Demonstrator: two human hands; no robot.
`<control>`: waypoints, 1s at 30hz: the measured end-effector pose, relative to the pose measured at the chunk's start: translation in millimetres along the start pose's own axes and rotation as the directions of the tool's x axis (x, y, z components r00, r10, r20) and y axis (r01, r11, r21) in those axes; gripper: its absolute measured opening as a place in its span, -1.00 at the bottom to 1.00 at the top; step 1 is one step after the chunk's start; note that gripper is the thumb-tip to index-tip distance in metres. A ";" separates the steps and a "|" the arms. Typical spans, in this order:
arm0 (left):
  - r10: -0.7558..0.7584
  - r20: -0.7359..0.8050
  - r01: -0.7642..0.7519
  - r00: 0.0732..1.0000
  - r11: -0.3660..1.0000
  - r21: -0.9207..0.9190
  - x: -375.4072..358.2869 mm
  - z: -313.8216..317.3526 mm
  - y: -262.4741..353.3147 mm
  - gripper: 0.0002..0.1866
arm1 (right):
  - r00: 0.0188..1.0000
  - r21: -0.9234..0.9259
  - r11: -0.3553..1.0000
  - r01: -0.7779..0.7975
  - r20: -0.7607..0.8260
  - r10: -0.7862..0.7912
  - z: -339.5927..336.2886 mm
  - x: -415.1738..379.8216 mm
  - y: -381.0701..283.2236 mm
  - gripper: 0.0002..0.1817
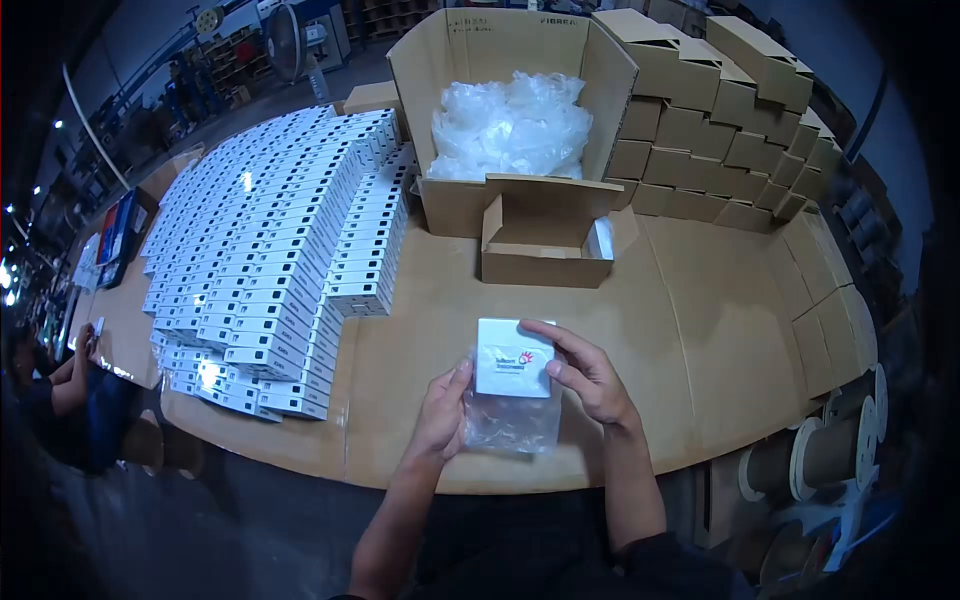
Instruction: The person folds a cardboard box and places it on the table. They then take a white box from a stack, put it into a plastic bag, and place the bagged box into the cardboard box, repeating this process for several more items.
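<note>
A small white box (500, 374) with a printed logo is between my hands, over the near part of the table. Below its lower edge hangs a clear plastic bag (513, 424), which overlaps the box in this view. My left hand (445, 410) is closed on the left edge of the bag, thumb on top. My right hand (588, 378) grips the right side of the white box, index finger along its top edge and thumb on its face. An open cardboard carton (545, 269) stands just beyond, with a white box (600, 240) at its right end.
Many stacked white boxes (270, 260) fill the table's left side. A large carton (610, 110) of clear plastic bags (510, 125) stands at the back. Brown cartons (690, 165) are piled back right. Cable spools (840, 450) sit below the right edge. Another person (65, 400) is at far left.
</note>
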State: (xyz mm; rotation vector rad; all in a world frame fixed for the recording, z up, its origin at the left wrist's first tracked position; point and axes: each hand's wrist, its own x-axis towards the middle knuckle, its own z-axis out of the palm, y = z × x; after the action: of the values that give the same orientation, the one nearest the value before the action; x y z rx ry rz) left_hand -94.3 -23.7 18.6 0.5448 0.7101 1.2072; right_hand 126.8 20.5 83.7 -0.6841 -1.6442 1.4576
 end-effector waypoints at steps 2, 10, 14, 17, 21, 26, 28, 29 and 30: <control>0.001 -0.022 -0.003 1.000 0.998 -0.065 2.2 -1.6 -4.0 -0.50 | 0.999 -0.074 0.997 0.010 0.052 -0.006 0.0 1.1 -1.3 -0.39; 0.026 0.059 -0.001 0.998 0.920 -0.393 3.3 -0.1 -19.5 -0.44 | 0.984 0.058 0.998 -0.033 -0.171 0.043 15.4 -12.6 6.7 -0.25; 0.078 -0.021 -0.081 0.997 0.921 -0.381 5.7 0.6 -23.2 -0.45 | 0.910 0.366 0.925 -0.102 -0.341 0.235 35.1 -22.1 20.6 -0.55; 0.165 0.011 -0.153 0.986 0.936 -0.317 3.5 3.9 -18.4 -0.45 | 0.826 0.471 0.874 -0.122 -0.440 0.353 54.2 -15.6 11.8 -0.76; 0.246 -0.079 -0.255 0.966 0.956 -0.148 1.8 6.8 -18.7 -0.43 | 0.795 0.364 0.930 -0.058 -0.546 0.263 61.6 -16.1 18.8 -0.80; 0.373 0.019 -0.372 0.928 0.921 0.112 2.3 -4.6 -23.0 -0.40 | 0.764 0.241 0.970 0.010 -0.628 0.148 61.4 -15.0 21.1 -0.82; 0.450 0.060 -0.453 0.891 0.870 0.197 3.1 -0.5 -17.9 -0.40 | 0.768 0.190 0.980 0.063 -0.636 0.074 60.4 -15.4 17.2 -0.83; 0.488 0.085 -0.493 0.869 0.836 0.239 4.3 0.4 -15.0 -0.40 | 0.769 0.164 0.982 0.093 -0.638 0.034 59.4 -14.5 15.9 -0.83; 0.496 0.099 -0.503 0.863 0.824 0.260 4.1 -3.7 -13.7 -0.42 | 0.785 0.183 0.976 0.121 -0.619 0.018 58.7 -14.5 17.8 -0.84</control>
State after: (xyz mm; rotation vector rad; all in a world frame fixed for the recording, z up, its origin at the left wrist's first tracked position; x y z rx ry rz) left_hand -87.5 -23.5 5.5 1.0301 0.7422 1.5944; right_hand 82.5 -19.5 63.3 -0.8714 -0.9682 1.1689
